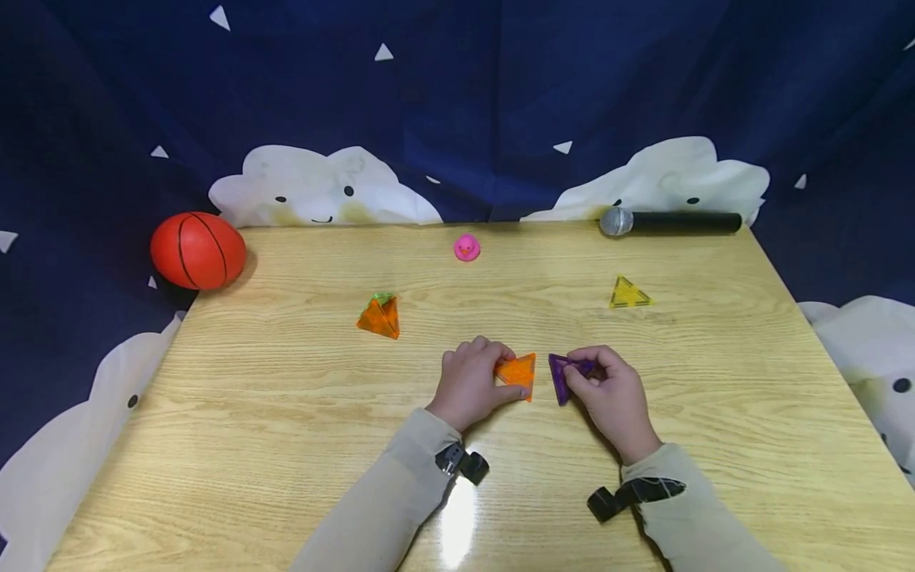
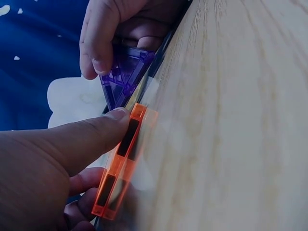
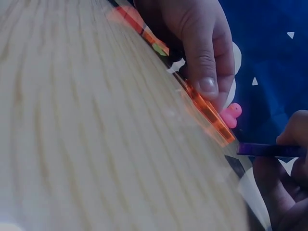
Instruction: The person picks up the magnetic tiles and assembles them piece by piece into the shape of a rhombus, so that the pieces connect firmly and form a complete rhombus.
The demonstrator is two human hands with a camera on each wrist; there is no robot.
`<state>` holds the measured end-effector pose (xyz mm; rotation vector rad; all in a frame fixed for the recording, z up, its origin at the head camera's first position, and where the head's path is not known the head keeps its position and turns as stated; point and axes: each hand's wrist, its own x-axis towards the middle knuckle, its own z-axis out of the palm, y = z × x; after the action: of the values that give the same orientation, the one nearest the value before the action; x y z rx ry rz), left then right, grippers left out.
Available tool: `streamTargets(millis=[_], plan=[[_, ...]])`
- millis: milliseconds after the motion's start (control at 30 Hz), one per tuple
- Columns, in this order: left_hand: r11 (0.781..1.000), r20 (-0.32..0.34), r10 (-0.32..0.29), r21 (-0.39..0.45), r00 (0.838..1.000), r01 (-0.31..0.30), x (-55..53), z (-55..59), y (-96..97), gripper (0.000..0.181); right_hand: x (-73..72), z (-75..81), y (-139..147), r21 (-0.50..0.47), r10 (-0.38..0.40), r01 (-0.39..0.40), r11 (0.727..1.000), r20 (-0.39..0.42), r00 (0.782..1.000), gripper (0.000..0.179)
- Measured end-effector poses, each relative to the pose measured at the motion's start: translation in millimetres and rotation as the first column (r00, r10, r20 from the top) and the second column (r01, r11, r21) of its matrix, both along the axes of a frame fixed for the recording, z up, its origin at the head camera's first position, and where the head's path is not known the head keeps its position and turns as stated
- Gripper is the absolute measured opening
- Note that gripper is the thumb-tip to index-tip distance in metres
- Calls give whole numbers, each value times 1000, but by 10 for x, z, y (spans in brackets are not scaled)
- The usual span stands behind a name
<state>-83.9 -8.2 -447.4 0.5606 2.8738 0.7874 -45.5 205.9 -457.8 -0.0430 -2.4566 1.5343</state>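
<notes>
Pinching a triangular orange tile point(image 1: 520, 372) between thumb and fingers, a person's left hand point(image 1: 468, 385) faces the right hand point(image 1: 618, 401), which pinches a purple tile point(image 1: 559, 376) over a wooden table point(image 1: 286, 445). The purple tile lies at three o'clock from the orange one, near but not touching. Their facing edges run roughly from twelve to six, the gap between them wider at its six-o'clock end. In the left wrist view, the orange tile sits low along the tabletop, while the purple tile slants at a different angle. A yellow tile point(image 1: 629, 295) lies at about twelve o'clock from the right hand, the nearer of the two; a folded orange-and-green piece point(image 1: 381, 318) rests at ten o'clock from the left hand. A pink duck point(image 1: 467, 249) sits at twelve o'clock beyond the left hand.
</notes>
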Motion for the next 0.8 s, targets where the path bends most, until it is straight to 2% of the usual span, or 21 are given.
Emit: streamTargets(millis=[600, 800], plan=[[1000, -28, -12, -8, 1000, 12, 26, -14, 36, 54, -4, -55, -52, 45, 82, -82, 996, -1, 997, 13], [1000, -43, -29, -9, 999, 29, 51, -8, 69, 53, -5, -61, -51, 61, 84, -84, 995, -7, 996, 16]])
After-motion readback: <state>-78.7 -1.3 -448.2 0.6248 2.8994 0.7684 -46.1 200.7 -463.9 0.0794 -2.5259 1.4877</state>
